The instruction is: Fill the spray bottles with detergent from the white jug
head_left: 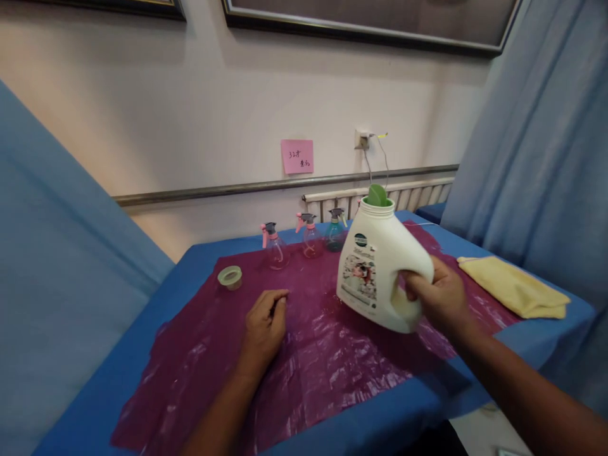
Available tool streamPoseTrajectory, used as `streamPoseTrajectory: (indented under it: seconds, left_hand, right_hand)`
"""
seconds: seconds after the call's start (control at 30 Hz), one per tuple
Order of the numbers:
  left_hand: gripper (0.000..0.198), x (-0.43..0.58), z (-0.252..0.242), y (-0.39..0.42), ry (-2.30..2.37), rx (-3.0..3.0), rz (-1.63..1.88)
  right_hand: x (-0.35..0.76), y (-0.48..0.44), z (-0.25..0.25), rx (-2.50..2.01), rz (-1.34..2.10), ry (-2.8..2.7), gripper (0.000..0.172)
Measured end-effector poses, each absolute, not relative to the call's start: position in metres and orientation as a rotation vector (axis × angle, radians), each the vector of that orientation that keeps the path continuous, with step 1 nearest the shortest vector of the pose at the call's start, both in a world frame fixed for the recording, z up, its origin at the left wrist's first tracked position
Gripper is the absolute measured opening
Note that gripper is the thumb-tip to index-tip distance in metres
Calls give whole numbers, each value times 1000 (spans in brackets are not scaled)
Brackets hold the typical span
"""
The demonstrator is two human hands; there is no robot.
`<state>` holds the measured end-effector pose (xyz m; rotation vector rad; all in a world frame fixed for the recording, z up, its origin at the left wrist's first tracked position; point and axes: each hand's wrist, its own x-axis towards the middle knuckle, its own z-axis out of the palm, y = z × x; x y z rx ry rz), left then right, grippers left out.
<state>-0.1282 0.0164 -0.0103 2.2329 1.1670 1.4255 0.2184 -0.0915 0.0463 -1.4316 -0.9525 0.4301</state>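
Observation:
My right hand [439,294] is wrapped round the handle of a white detergent jug [375,263] with a green spout and a printed label, and holds it tilted above the purple plastic sheet [308,354]. The jug's mouth is uncapped. My left hand [263,326] rests on the sheet with its fingers loosely curled and nothing in it. A pale green cap [230,277] lies on the sheet ahead of my left hand, a short way off.
Three small spray bottles stand along the far side: two clear with pink triggers [274,247] [310,237] and one teal [335,231]. A yellow cloth [515,288] lies at the right of the blue table [190,266]. Blue curtains hang on both sides.

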Motion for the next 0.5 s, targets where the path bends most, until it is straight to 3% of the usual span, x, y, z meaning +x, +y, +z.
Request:
streamPoseTrajectory:
  seconds: [0.2,0.37,0.5]
  left_hand:
    - [21,-129,-11,17,1198,2235,1406]
    - [22,-130,-10,20,1222,2229,1395]
    - [22,-131,-8,20,1277,2231,1371]
  right_hand:
    - [304,-79,35,-1571,103,-970,23]
    - [343,-71,31,-1598,140,-942,8]
    - [357,-66,22,-1609,179,-936,8]
